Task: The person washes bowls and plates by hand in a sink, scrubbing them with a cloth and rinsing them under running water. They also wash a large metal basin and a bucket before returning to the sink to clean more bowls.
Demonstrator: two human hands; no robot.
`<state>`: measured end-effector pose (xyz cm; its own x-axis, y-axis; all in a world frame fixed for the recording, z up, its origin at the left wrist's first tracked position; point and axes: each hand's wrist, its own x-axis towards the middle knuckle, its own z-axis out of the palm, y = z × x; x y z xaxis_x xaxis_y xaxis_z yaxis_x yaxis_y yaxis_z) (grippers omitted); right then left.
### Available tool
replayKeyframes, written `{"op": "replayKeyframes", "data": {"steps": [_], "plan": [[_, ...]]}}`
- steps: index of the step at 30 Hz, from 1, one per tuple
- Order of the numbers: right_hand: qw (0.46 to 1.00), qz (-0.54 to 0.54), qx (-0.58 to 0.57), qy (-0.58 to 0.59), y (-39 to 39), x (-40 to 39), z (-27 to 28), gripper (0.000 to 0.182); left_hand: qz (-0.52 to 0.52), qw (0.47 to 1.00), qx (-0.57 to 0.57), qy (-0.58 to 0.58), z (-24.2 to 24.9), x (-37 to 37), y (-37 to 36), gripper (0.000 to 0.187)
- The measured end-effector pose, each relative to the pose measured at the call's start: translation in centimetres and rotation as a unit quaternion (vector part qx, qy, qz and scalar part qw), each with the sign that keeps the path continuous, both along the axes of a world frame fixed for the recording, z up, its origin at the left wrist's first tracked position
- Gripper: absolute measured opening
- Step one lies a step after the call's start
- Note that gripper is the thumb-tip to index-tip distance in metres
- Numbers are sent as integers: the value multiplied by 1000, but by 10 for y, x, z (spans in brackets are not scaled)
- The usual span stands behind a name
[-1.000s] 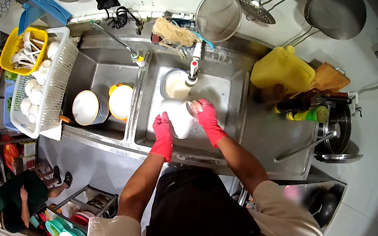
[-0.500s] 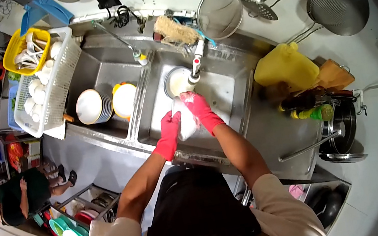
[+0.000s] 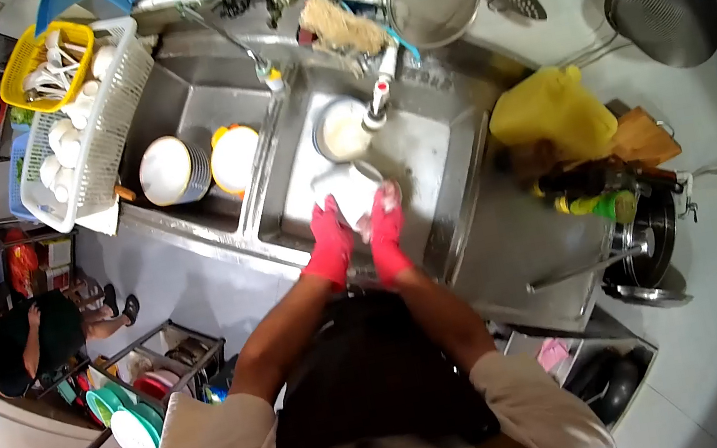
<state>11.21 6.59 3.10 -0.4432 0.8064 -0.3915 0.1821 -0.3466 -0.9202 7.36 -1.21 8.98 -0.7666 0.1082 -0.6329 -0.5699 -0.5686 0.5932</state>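
Both hands wear red gloves over the right sink basin (image 3: 438, 176). A white dish (image 3: 347, 189) is held between them, tilted, its shape partly blurred. My left hand (image 3: 330, 243) grips the dish's lower left side. At its right edge, my right hand (image 3: 386, 224) is closed on it, with something pale and blurred at the fingers. Just beyond the dish, a round bowl (image 3: 325, 131) with cloudy liquid sits under the white faucet (image 3: 380, 97).
Stacked bowls (image 3: 167, 171) and an orange-rimmed bowl (image 3: 236, 161) sit in the left basin. A white basket (image 3: 109, 124) of crockery stands further left. A yellow jug (image 3: 550, 115) and bottles are at the right. Another person (image 3: 34, 343) is at the far left.
Both hands have moved nearer my body and away from the faucet bowl. The white dish has turned, showing more of its face. The camera view has shifted slightly.
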Motion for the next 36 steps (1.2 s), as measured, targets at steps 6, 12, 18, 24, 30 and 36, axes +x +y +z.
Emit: {"op": "replayKeyframes", "data": {"steps": [6, 12, 18, 24, 30, 36], "plan": [[843, 284, 455, -38, 11, -25, 56, 34, -196, 958, -209, 9, -10, -14, 3, 30], [743, 390, 538, 80, 3, -11, 58, 33, -199, 966, -151, 70, -7, -37, -10, 39], [969, 189, 79, 141, -11, 12, 34, 39, 38, 999, 28, -15, -13, -40, 0, 47], [956, 62, -198, 205, 52, -11, -5, 61, -147, 983, 104, -21, 18, -42, -41, 38], [910, 332, -248, 14, 88, -44, 47, 49, -512, 835, -158, 125, 24, -56, -37, 27], [832, 523, 184, -5, 83, -45, 97, 40, -559, 765, -215, 238, 58, -65, 13, 25]]}}
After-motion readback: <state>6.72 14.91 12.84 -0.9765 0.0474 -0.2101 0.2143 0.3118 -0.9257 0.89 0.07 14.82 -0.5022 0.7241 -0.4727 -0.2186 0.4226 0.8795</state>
